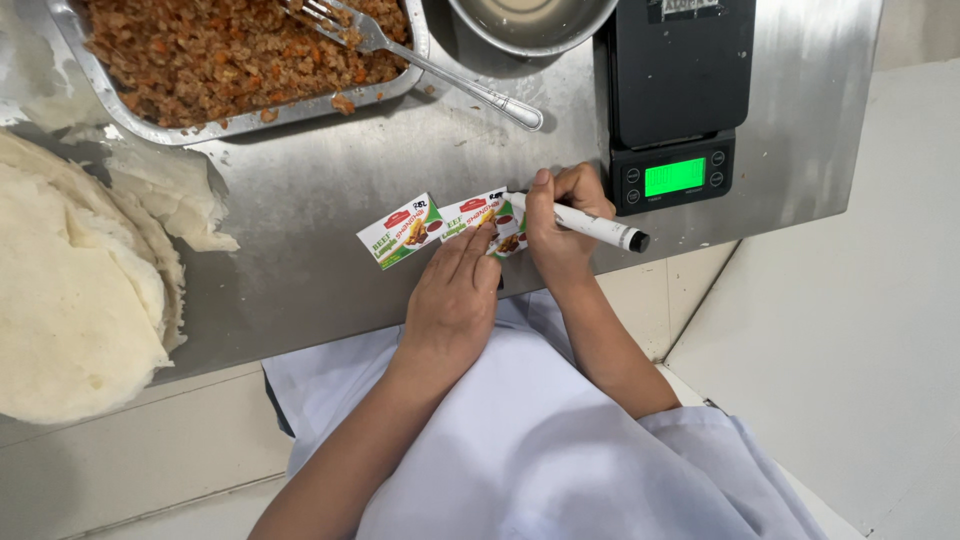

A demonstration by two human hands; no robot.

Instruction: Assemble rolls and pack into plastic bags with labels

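Note:
Two small printed labels lie side by side on the steel table (320,200): a left label (400,231) and a right label (488,215), both green, white and red with a food picture. My left hand (455,290) lies flat, its fingertips pressing the right label down. My right hand (560,220) grips a white marker pen (600,229) with a black end, its tip at the upper edge of the right label.
A foil tray (240,122) of minced filling with a fork (430,65) sits at the back left. A steel bowl (530,25) and a black digital scale (675,95) with a lit green display stand behind. Thin pastry sheets (70,290) pile at the left.

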